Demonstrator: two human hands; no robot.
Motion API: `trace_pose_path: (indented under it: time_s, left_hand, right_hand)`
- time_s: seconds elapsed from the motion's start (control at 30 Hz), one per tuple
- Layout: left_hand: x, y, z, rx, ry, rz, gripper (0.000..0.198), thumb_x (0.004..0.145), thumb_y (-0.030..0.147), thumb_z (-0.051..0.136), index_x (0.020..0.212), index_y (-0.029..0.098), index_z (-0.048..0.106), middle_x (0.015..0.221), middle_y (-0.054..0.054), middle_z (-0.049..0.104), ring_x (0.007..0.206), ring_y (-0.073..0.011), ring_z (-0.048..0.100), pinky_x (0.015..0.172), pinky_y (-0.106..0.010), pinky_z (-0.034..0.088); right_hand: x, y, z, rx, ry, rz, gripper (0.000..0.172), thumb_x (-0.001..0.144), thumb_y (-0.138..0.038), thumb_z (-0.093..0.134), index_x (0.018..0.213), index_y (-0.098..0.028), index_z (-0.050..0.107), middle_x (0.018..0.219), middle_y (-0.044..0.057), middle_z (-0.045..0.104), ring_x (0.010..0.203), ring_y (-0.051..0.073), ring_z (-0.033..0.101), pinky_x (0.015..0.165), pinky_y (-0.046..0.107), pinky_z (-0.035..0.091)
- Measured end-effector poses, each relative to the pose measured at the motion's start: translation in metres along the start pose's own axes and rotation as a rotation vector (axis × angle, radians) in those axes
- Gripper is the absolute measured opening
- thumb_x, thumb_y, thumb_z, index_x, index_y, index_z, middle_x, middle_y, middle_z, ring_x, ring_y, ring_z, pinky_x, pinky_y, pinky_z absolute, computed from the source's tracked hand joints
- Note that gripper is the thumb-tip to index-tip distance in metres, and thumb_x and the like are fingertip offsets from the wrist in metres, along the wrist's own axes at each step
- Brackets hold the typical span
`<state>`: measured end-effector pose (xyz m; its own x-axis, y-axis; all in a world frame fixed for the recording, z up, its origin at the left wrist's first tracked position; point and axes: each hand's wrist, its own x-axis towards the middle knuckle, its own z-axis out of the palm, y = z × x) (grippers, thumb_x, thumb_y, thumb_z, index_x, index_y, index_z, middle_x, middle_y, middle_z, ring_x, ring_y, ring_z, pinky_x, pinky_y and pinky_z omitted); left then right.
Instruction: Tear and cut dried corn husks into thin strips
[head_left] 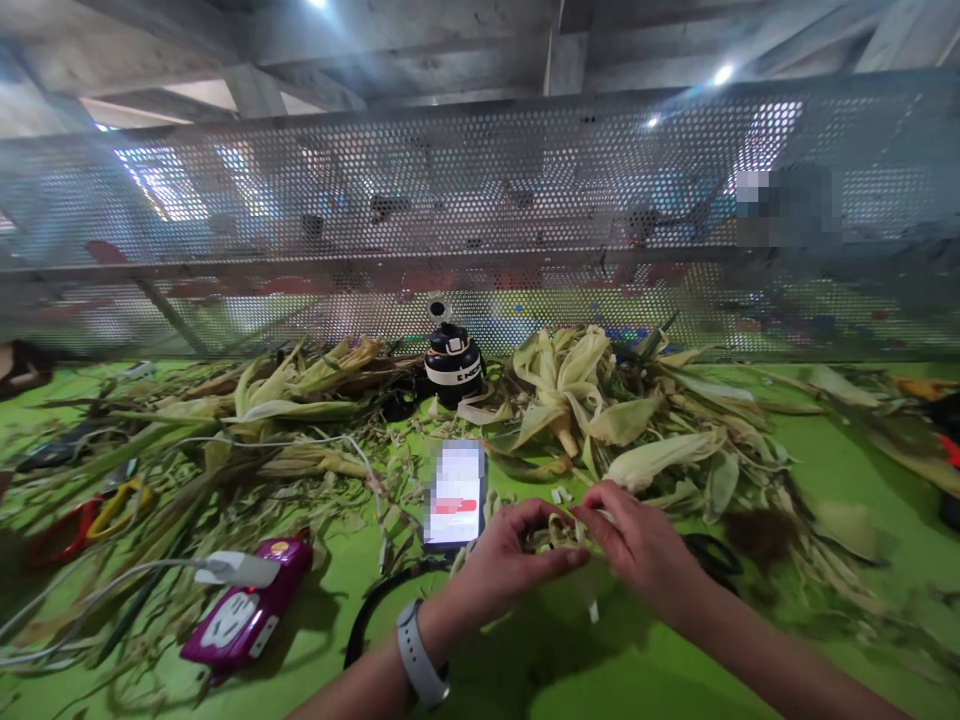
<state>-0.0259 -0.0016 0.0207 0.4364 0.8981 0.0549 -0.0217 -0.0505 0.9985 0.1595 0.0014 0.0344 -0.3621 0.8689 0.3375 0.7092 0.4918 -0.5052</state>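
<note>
Both hands meet over the near middle of the green table [660, 680]. The left hand [504, 562] has its fingers curled, and its thumb and forefinger are pressed together on a small bundle of husk strips [556, 540]. The right hand [646, 548] pinches the same bundle from the other side, with its fingertips almost touching those of the left. The bundle lies crosswise between the two grips, with its long axis going from left to right. One thin strip hangs down from it toward the person (the picture is a little blurred there, so I cannot say which hand holds it). Neither hand is nearer, as both are on the bundle.

Just beyond the left hand lies a phone [455, 495] with its screen up. A purple power bank [244, 612] with a white plug is further left. A big heap of corn husks [600, 410] lies behind the right hand, well apart from the grip.
</note>
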Motion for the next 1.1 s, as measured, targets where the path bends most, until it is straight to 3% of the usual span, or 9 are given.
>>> trace_pose_path:
  time_s: [0.1,0.27,0.4,0.5,0.6,0.73,0.87,0.97,1.1]
  left_hand:
    - [0.002,-0.004,0.001,-0.11,0.032,-0.056,0.026,0.069,0.033,0.077,0.087,0.016,0.068,0.082,-0.002,0.065,0.075,-0.0135,0.056,0.071,-0.025,0.044]
    - [0.006,-0.006,0.002,-0.339,0.105,-0.162,0.03,0.064,0.032,0.081,0.085,0.015,0.068,0.076,0.0,0.064,0.067,-0.0095,0.054,0.066,-0.022,0.041]
    - [0.006,-0.007,0.001,-0.36,0.114,-0.155,0.03,0.064,0.032,0.081,0.087,0.016,0.068,0.081,0.0,0.065,0.07,-0.0098,0.055,0.068,-0.022,0.042]
    - [0.007,-0.009,0.001,-0.345,0.124,-0.145,0.031,0.065,0.032,0.08,0.087,0.014,0.068,0.08,-0.002,0.066,0.069,-0.0106,0.057,0.069,-0.024,0.044]
    - [0.007,-0.009,0.0,-0.407,0.196,-0.176,0.036,0.063,0.032,0.081,0.089,0.015,0.063,0.08,-0.002,0.068,0.069,-0.0119,0.061,0.068,-0.024,0.047]
    - [0.009,-0.008,-0.003,-0.477,0.292,-0.24,0.043,0.059,0.034,0.083,0.087,0.018,0.054,0.07,-0.001,0.069,0.06,-0.013,0.062,0.057,-0.023,0.048]
    - [0.011,-0.009,-0.006,-0.487,0.358,-0.278,0.043,0.059,0.033,0.083,0.086,0.018,0.054,0.069,-0.001,0.069,0.058,-0.0128,0.062,0.053,-0.022,0.047]
    - [0.013,-0.011,-0.008,-0.508,0.407,-0.223,0.04,0.06,0.032,0.082,0.085,0.018,0.055,0.073,-0.001,0.069,0.062,-0.0128,0.063,0.055,-0.021,0.047]
    - [0.014,-0.012,-0.008,-0.493,0.433,-0.191,0.039,0.059,0.031,0.082,0.083,0.017,0.055,0.073,-0.002,0.069,0.064,-0.0127,0.063,0.056,-0.02,0.047]
  right_hand:
    - [0.002,0.0,-0.004,0.05,-0.009,0.068,0.031,0.095,-0.045,0.038,0.084,-0.021,0.053,0.073,0.003,0.066,0.066,0.019,0.063,0.058,0.027,0.043]
    - [0.006,-0.002,-0.013,0.225,-0.07,0.25,0.04,0.088,-0.055,0.048,0.109,-0.021,0.051,0.077,0.003,0.069,0.062,0.02,0.063,0.059,0.029,0.045]
    - [0.005,-0.003,-0.01,0.273,-0.074,0.272,0.037,0.086,-0.055,0.05,0.1,-0.021,0.055,0.079,0.005,0.069,0.074,0.023,0.065,0.066,0.031,0.046]
    - [0.006,-0.005,-0.011,0.359,-0.054,0.328,0.038,0.084,-0.055,0.053,0.1,-0.021,0.055,0.078,0.004,0.068,0.069,0.021,0.064,0.062,0.029,0.046]
    - [0.009,-0.004,-0.016,0.498,-0.056,0.406,0.047,0.08,-0.055,0.059,0.11,-0.02,0.05,0.072,0.0,0.065,0.057,0.016,0.058,0.052,0.025,0.041]
    - [0.016,0.0,-0.027,0.668,-0.092,0.479,0.067,0.074,-0.053,0.067,0.126,-0.018,0.043,0.055,-0.008,0.049,0.045,0.01,0.045,0.042,0.02,0.032]
    - [0.019,-0.002,-0.037,0.886,-0.145,0.531,0.085,0.07,-0.048,0.073,0.141,-0.022,0.032,0.062,-0.006,0.055,0.05,0.011,0.05,0.044,0.02,0.04]
    - [0.019,-0.002,-0.044,0.911,-0.221,0.52,0.08,0.075,-0.045,0.069,0.143,-0.024,0.031,0.067,-0.004,0.06,0.052,0.011,0.054,0.052,0.024,0.048]
    - [0.016,0.003,-0.049,0.817,-0.378,0.456,0.046,0.077,-0.038,0.068,0.118,-0.018,0.06,0.08,0.003,0.067,0.061,0.012,0.06,0.06,0.025,0.052]
